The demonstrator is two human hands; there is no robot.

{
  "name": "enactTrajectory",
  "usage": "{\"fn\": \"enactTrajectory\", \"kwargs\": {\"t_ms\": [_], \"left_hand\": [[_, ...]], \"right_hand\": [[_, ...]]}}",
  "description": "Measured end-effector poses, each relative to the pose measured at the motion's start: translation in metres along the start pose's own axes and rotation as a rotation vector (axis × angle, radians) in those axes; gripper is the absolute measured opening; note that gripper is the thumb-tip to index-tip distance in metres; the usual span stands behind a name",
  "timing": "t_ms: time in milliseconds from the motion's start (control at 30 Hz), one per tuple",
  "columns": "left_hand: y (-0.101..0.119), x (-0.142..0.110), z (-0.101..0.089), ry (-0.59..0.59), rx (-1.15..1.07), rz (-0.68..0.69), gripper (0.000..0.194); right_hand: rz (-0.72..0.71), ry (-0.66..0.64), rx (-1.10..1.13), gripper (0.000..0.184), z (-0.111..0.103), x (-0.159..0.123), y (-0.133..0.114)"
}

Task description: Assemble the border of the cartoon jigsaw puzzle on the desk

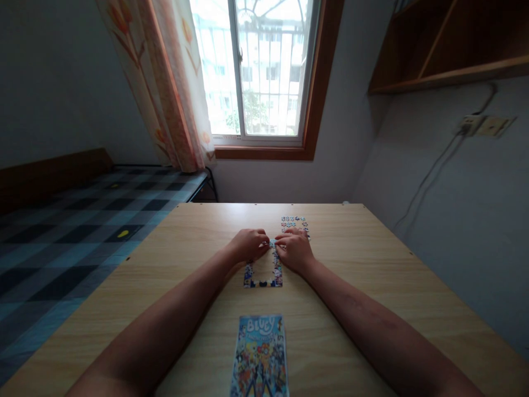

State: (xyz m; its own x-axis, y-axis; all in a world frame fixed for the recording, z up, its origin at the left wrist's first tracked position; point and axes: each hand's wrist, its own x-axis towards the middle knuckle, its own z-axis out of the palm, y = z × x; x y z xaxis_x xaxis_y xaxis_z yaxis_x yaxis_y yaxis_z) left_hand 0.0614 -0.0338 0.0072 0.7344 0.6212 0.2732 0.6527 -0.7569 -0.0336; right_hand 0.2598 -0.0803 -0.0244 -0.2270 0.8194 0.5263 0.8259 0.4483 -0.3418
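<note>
A partly joined jigsaw puzzle border (278,273) lies on the table, its middle showing bare wood. My left hand (251,243) is at its far left corner, the fingers closed in a pinch on a puzzle piece. Opposite it, my right hand (294,249) rests at the far right corner, thumb and fingers drawn together on the edge pieces. A small light-blue piece (271,241) shows between the fingertips of both hands. My fingers hide most of the far edge. Nearer to me lies a picture sheet (259,353) printed "BLUEY".
Loose puzzle pieces (289,220) are laid in rows just beyond my right hand, partly covered by it. The wooden table (351,286) reaches towards a window (268,82). A bed with a checked cover (136,204) stands left; a shelf (454,71) hangs on the right.
</note>
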Motion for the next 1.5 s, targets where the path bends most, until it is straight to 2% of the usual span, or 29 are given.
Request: {"fn": "enactTrajectory", "kwargs": {"t_ms": [267, 533, 733, 833, 933, 1033, 1133, 1233, 1300, 1400, 1500], "left_hand": [[-0.002, -0.002, 0.001, 0.009, -0.019, -0.017, 0.024], [-0.008, -0.002, 0.012, 0.04, -0.055, -0.019, 0.025], [-0.006, 0.002, 0.01, 0.003, -0.063, -0.017, 0.024], [-0.002, 0.002, 0.005, 0.001, -0.034, -0.024, 0.024], [0.001, 0.0, -0.002, 0.113, -0.006, -0.031, 0.028], [-0.003, -0.003, -0.008, 0.309, 0.019, -0.131, 0.036], [-0.019, -0.009, -0.009, 0.423, 0.03, -0.307, 0.039], [-0.043, -0.016, -0.001, 0.493, 0.015, -0.499, 0.037], [-0.06, -0.018, 0.005, 0.52, -0.012, -0.622, 0.035], [-0.076, -0.02, 0.013, 0.48, -0.06, -0.752, 0.034], [-0.081, -0.02, 0.016, 0.409, -0.06, -0.842, 0.035]], "right_hand": [[0.0, -0.02, 0.006, 0.018, 0.002, 0.001, 0.002], [0.008, -0.024, -0.009, 0.019, 0.001, 0.001, 0.003], [0.006, -0.042, -0.017, 0.018, 0.004, -0.001, 0.003], [0.001, 0.034, -0.005, 0.016, -0.003, 0.0, 0.001], [-0.012, 0.222, -0.041, 0.019, -0.022, 0.006, 0.006], [0.079, 0.398, -0.113, 0.022, -0.046, 0.014, 0.03], [0.249, 0.489, -0.153, 0.023, -0.057, 0.014, 0.069], [0.402, 0.423, -0.171, 0.025, -0.052, 0.006, 0.107], [0.51, 0.354, -0.184, 0.029, -0.045, 0.001, 0.124], [0.602, 0.239, -0.21, 0.039, -0.036, -0.002, 0.135], [0.657, 0.072, -0.276, 0.047, -0.032, -0.001, 0.136]]}}
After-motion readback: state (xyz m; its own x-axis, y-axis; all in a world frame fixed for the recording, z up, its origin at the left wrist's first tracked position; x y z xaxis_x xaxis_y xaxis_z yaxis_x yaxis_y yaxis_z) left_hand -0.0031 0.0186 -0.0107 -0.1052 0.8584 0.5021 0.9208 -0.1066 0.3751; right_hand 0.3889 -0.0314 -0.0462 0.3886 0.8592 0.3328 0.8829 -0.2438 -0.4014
